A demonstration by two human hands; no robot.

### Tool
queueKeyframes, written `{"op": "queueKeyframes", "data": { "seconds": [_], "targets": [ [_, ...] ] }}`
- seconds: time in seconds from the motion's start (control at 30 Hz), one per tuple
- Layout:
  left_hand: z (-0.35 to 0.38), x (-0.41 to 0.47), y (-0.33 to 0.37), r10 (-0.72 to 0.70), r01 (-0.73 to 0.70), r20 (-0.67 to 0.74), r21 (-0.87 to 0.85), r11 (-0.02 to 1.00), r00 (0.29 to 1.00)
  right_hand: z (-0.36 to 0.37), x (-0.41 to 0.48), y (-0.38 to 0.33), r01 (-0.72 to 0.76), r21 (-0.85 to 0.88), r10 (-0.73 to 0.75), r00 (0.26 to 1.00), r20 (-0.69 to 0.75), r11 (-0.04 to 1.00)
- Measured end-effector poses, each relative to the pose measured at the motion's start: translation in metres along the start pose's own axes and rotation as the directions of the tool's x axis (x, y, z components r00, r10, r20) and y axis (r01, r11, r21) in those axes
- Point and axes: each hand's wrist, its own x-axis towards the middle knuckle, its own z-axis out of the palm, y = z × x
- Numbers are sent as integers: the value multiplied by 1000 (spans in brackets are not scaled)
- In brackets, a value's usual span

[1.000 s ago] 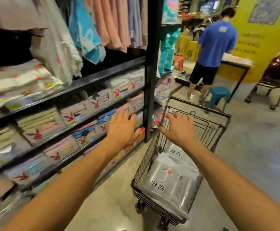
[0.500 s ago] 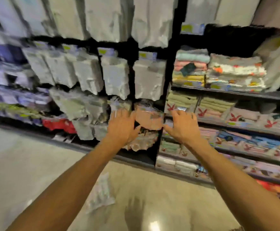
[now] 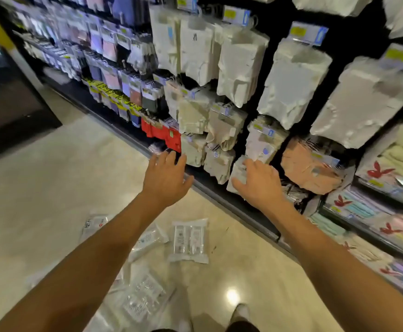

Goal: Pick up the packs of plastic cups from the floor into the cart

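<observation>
Four packs of plastic cups lie flat on the floor [image 3: 51,188], below the fingertips and nearer the person. The clearest pack [image 3: 188,240] lies under the gap between the hands, its long axis pointing away toward the shelf [image 3: 210,185]. The one beside it [image 3: 149,240] slants up to the right. A second ago both hands hovered over the cart; it is now out of view. Left hand [image 3: 165,178] and right hand [image 3: 259,185] are palm-down with fingers straight and slightly apart, holding nothing
</observation>
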Motion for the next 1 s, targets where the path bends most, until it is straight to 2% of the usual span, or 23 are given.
{"op": "queueKeyframes", "data": {
  "seconds": [0.3, 0.5, 0.63, 0.77, 0.93, 1.0],
  "targets": [
    [85, 37, -33, -174, 166, 163, 62, 984, 971, 92, 99, -2, 166, -59, -152, 970, 191, 984],
    [186, 55, -34, -224, 212, 362, 73, 974, 905, 188, 147, 13, 165, -71, -132, 934, 333, 984],
    [307, 57, -46, -263, 272, 438, 43, 961, 860, 299, 166, 27, 53, -31, -34, 891, 453, 998],
    [460, 55, -55, -292, 333, 481, -1, 943, 827, 445, 173, 41, -76, 22, 50, 820, 570, 997],
    [658, 36, -56, -278, 370, 584, -40, 928, 762, 634, 171, 61, -269, 82, 160, 763, 626, 960],
    [731, 27, -54, -276, 372, 607, -35, 928, 746, 709, 168, 70, -303, 98, 184, 772, 608, 948]
  ]
}}
